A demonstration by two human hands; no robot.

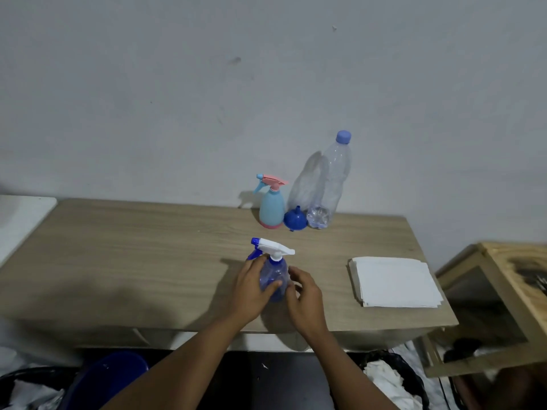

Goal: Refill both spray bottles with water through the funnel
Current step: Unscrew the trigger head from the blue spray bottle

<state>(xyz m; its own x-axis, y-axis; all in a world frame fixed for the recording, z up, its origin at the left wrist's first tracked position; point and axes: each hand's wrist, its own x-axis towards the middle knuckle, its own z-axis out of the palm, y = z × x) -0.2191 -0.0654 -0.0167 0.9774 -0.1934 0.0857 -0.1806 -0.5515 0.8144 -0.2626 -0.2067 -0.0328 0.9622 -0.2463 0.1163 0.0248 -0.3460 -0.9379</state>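
A clear blue spray bottle [276, 276] with a white trigger head stands upright near the front middle of the wooden table [133, 261]. My left hand [253, 291] wraps around its body from the left. My right hand [305, 297] is at the bottle's right side, fingers curled loosely and touching or nearly touching it. At the back by the wall stand a light-blue spray bottle [271, 207] with a pink head, a blue funnel [294, 219] lying mouth toward me, and a large clear water bottle [330, 184] with a blue cap, nearly empty.
A stack of white paper sheets [395, 281] lies on the table's right part. A wooden crate-like shelf [500, 294] stands to the right of the table. Below the front edge are a blue bucket [109, 377] and a black bin with white rags [393, 377].
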